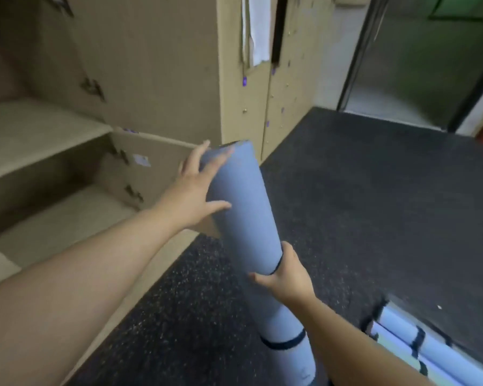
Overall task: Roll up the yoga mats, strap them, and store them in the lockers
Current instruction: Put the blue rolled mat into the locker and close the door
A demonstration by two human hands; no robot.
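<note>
Beige open lockers (48, 129) fill the left side, two bare shelves visible, doors swung outward; dark speckled rubber flooring (360, 190) runs right toward a doorway.

Left hand (190, 199): fingers spread and nearly straight, palm pressed flat against the upper end of the rolled blue yoga mat (234, 207). Steadies and steers; does not clutch.

Mat: held off the floor, tilted, top end leaning toward the locker opening, lower end toward the person. Two dark straps (283, 342) around it, one partly under the right hand, one near the bottom.

Right hand (285, 274): fingers and thumb curled around the roll at its middle, carrying the weight.

Far right on the floor: more rolled pale mats (427, 349), strapped, lying side by side.

Handling judgement: foam roll likely light, soft, slightly grippy; long, so it may sag or swing. Best held mid-length near a strap, other hand guiding the leading end into the lower shelf.
</note>
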